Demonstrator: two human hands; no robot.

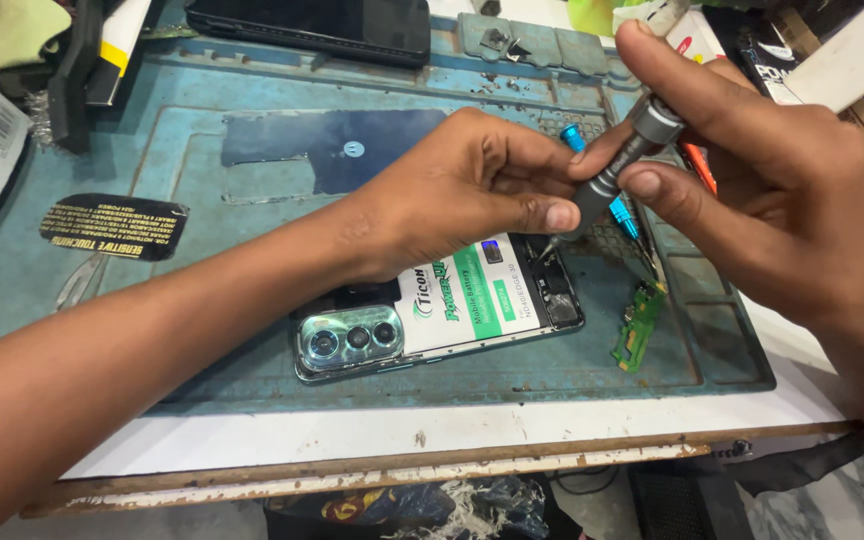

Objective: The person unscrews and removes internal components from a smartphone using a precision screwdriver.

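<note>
Surveying the surface, we find a worn blue-green work mat (72, 290) laid on a white bench top (452, 430) with a chipped near edge; little of the room shows beyond clutter along the far side. We count one opened phone (432, 315) lying flat at the mat's centre, back cover off, with three camera lenses at its left end and one white-and-green battery (462, 295) exposed. One green circuit board (640, 322) lies just right of the phone. One dark phone (312, 25) rests at the far edge. Our left hand (462, 190) pinches the lower shaft of one grey precision screwdriver (612, 170); our right hand (752, 170) clamps its upper barrel between thumb and fingers. The tip meets the phone's right end. A blue tool (602, 190) behind the hands is mostly hidden.
</note>
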